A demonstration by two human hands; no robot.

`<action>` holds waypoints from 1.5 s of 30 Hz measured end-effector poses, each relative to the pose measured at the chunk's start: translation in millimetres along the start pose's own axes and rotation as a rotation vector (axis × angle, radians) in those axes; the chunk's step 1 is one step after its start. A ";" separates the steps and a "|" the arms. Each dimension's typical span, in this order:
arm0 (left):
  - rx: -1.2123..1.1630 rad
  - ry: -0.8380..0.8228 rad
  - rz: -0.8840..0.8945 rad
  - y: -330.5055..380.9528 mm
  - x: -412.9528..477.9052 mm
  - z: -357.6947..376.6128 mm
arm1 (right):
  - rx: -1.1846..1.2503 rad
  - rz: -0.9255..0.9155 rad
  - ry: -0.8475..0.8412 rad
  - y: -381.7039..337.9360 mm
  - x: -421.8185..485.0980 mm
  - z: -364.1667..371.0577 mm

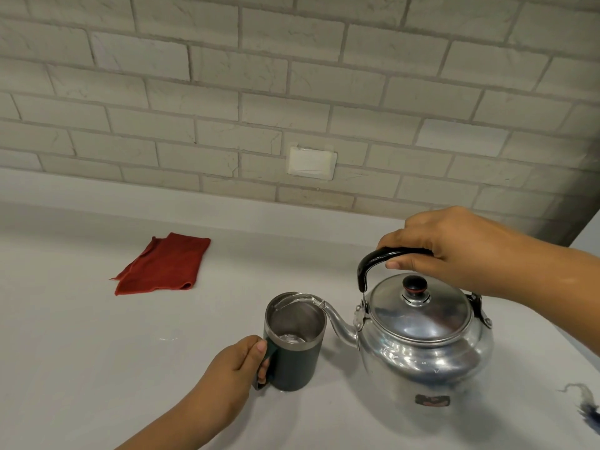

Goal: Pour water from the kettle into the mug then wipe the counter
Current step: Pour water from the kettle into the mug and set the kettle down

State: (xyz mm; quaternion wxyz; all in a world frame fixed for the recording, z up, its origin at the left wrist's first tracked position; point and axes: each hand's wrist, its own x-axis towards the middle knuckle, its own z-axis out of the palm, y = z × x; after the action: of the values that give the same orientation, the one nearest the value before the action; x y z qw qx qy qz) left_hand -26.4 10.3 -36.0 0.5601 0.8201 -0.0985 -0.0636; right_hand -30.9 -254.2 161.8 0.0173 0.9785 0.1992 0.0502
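Right grip (454, 251) curled round kettle (422, 349) handle, spout pouring into mug (293, 365), left grip (235, 368) clasping its handle, red cloth (164, 264) beyond

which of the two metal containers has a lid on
The shiny round silver kettle, capped by a domed lid with a black knob; the dark green steel-lined mug beside it is open-topped.
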 end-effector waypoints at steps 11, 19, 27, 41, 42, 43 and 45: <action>0.007 0.018 -0.029 -2.6 1.0 0.6 | -0.002 -0.018 -0.023 0.4 -3.3 -0.6; -0.002 0.007 -0.017 -0.5 0.1 0.9 | -0.001 -0.030 -0.043 -0.1 -5.9 -0.2; 0.007 0.020 -0.015 -2.2 0.2 1.9 | -0.020 -0.036 -0.054 2.0 -7.4 -1.9; 0.004 0.012 0.002 1.2 -1.0 1.5 | -0.051 -0.043 -0.069 3.4 -8.4 -2.8; 0.007 0.011 0.002 0.7 -0.6 1.4 | -0.051 -0.042 -0.071 3.1 -8.3 -2.8; 0.007 0.012 -0.001 0.1 -0.3 1.5 | -0.051 -0.043 -0.071 3.0 -8.4 -2.7; 0.003 0.016 -0.009 -0.4 -0.2 1.6 | -0.054 -0.043 -0.068 3.5 -8.8 -2.3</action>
State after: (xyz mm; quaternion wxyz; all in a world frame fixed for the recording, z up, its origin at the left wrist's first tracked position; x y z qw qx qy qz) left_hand -26.9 9.1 -37.0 0.5595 0.8217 -0.0904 -0.0597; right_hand -37.8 -260.8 163.5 0.0515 0.9743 0.2182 0.0220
